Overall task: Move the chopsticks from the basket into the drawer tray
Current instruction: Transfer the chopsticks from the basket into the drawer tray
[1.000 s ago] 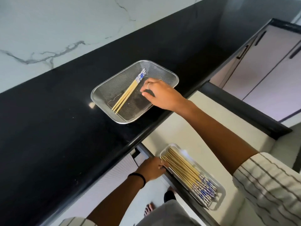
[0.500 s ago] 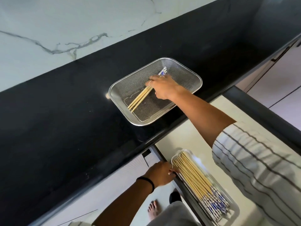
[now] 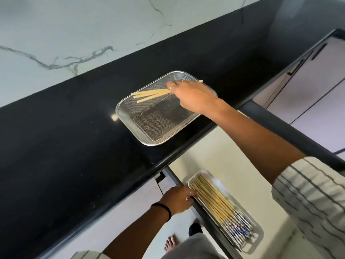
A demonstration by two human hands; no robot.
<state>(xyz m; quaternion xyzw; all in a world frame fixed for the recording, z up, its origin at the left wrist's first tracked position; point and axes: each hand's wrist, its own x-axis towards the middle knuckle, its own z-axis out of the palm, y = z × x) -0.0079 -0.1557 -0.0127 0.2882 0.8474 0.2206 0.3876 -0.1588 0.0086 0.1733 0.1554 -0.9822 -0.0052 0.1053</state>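
Note:
A steel mesh basket (image 3: pixel 130 118) sits on the black counter near its front edge. My right hand (image 3: pixel 190 94) grips three pale wooden chopsticks (image 3: pixel 149 94) by their patterned ends and holds them lifted over the basket's far left part, tips fanned out to the left. The basket's floor looks bare. Below, in the open drawer, a clear tray (image 3: pixel 258 238) holds several chopsticks (image 3: pixel 214 200) with blue-and-white ends. My left hand (image 3: pixel 178 200) grips the drawer's front edge next to the tray's near end.
The black counter (image 3: pixel 65 137) runs diagonally under a white marble wall. The open drawer (image 3: pixel 214 159) has a pale floor and a dark right rim. Pale cabinet fronts with dark handles stand at the right. My bare foot (image 3: pixel 170 243) shows on the floor below.
My right hand has closed on the chopsticks lying in the basket and lifted them, swinging their tips to the left. My left hand stays on the drawer front.

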